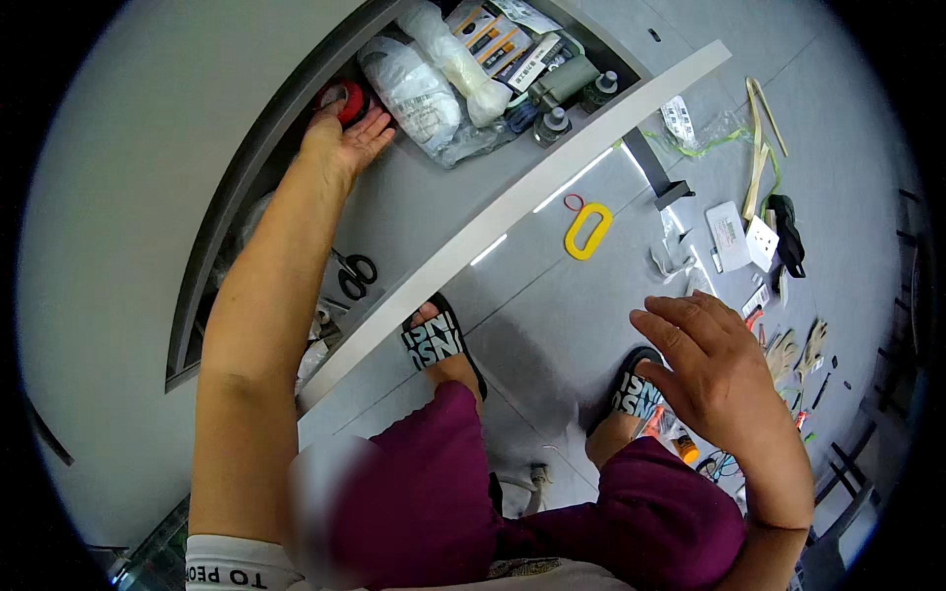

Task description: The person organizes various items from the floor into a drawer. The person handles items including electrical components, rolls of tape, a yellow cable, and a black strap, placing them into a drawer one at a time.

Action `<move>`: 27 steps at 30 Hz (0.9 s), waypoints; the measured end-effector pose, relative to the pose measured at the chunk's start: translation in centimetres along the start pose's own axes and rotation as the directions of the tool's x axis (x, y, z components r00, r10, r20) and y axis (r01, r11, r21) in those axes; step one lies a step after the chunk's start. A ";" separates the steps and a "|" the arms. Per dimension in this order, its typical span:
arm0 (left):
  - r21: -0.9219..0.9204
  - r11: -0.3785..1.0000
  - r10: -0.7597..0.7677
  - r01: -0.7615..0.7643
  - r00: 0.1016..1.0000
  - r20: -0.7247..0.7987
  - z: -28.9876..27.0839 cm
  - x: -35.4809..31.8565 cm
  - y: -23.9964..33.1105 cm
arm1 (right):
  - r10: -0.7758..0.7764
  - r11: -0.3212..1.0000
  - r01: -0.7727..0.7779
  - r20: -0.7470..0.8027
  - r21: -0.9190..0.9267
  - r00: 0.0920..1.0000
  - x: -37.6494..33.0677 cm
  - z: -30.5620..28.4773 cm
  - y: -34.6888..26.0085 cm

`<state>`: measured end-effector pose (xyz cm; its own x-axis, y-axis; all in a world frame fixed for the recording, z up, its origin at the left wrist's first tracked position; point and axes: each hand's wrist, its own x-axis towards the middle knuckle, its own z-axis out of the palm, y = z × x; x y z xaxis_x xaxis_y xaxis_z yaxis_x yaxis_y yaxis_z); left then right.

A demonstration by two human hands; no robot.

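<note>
My left hand [340,148] reaches into the back left part of an open drawer [434,227]. Its thumb lies over a roll of red tape [345,101], which sits between the thumb and the stretched fingers against the drawer's side. Right of the fingers are a clear plastic-wrapped white bundle [419,103] and a long wrapped roll [458,64]. Black-handled scissors [355,274] lie nearer me in the drawer. My right hand [705,360] hovers over the floor, empty, fingers slightly bent and apart, above my sandalled foot [631,389].
Small boxes [493,39] and dark bottles [554,126] fill the drawer's far end. A yellow oval ring [588,231] lies on the floor beyond the drawer front [522,222]. To the right are a white socket plate [762,243], wooden strips [757,158], work gloves [781,355] and scattered tools.
</note>
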<state>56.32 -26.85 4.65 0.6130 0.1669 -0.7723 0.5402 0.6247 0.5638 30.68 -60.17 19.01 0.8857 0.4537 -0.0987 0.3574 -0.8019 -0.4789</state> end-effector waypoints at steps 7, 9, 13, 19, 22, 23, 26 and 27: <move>0.129 0.989 0.077 -0.076 0.997 -0.001 0.4 -3.7 -0.6 | 0.111 0.986 -0.112 0.013 0.120 0.994 -1.4 1.2 1.0; 0.223 0.973 0.048 -0.053 0.998 0.029 -0.9 -4.3 -1.4 | 0.129 0.984 -0.129 0.005 0.123 0.992 -1.6 1.1 1.0; 0.443 0.896 -0.021 -0.044 0.990 0.140 -3.3 -8.6 -2.5 | 0.170 0.981 -0.165 -0.044 0.099 0.985 -3.9 1.1 1.0; 0.715 0.508 0.069 -0.481 0.850 0.523 -3.6 -20.3 -0.8 | 0.496 0.857 -0.447 -0.168 0.257 0.852 -13.8 0.3 0.5; 0.505 0.076 0.280 -0.860 0.505 0.817 -3.0 -25.5 -1.9 | 0.801 0.551 -0.563 -0.201 0.616 0.564 -23.9 2.5 -1.0; 0.418 0.068 0.312 -0.906 0.417 0.853 -2.4 -26.8 -2.8 | 0.884 0.403 -0.492 -0.188 0.772 0.428 -27.1 3.4 -1.9; 0.222 -0.031 0.175 -0.975 0.213 0.961 0.3 -31.8 -6.8 | 0.964 0.265 -0.316 -0.239 0.911 0.117 -36.0 9.4 -4.0; 0.230 0.020 0.075 -0.973 0.231 0.970 0.8 -33.4 -8.2 | 0.974 0.224 -0.330 -0.225 0.917 0.036 -38.4 11.5 -4.9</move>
<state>31.89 -38.13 26.07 0.7414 -0.6547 0.1474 -0.4526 -0.3256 0.8301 -8.53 -69.19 15.07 0.4461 -0.8521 -0.2739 -0.4840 0.0278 -0.8747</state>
